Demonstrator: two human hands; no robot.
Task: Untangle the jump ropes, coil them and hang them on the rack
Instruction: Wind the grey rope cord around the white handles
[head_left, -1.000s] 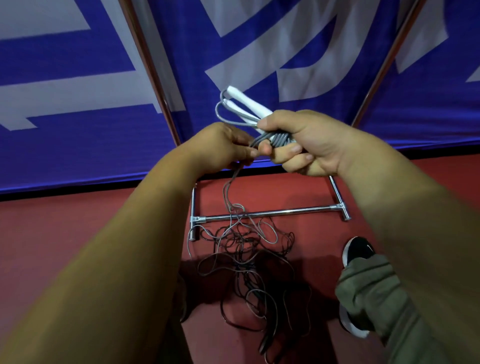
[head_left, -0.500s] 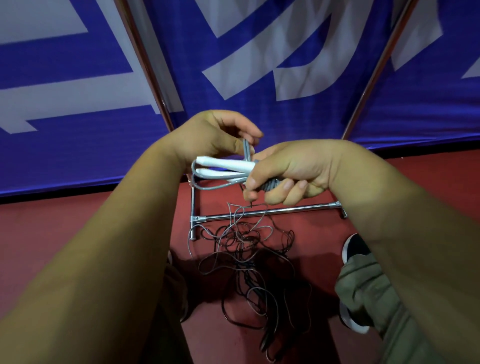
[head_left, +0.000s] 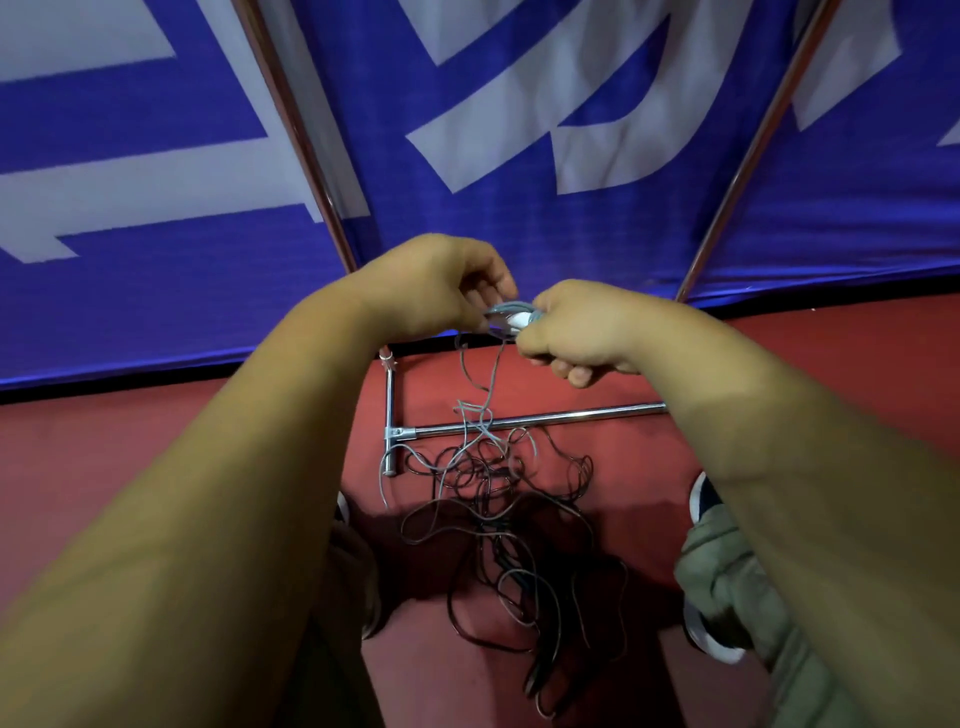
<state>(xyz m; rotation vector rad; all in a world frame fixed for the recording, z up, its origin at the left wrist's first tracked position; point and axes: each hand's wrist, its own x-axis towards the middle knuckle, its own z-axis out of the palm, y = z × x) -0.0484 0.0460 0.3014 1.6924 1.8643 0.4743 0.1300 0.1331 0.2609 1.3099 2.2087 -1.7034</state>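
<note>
My right hand (head_left: 576, 332) grips a coiled grey jump rope (head_left: 511, 318) with white handles, mostly hidden in the fist. My left hand (head_left: 441, 291) pinches the grey cord right beside it, the two hands almost touching. A loose grey strand hangs from the hands down to a tangle of dark and grey jump ropes (head_left: 504, 519) on the red floor between my feet. The chrome rack (head_left: 545, 418) stands just behind the tangle, its base bar on the floor and its two uprights rising left and right.
A blue banner with white lettering (head_left: 519, 130) hangs close behind the rack. My right shoe (head_left: 702, 501) and trouser leg sit right of the tangle, my left shoe (head_left: 343, 512) left of it. Red floor (head_left: 104, 457) stretches to both sides.
Both hands have moved up and slightly right with the coil. The white handles that stuck out to the left are now nearly hidden in my right fist.
</note>
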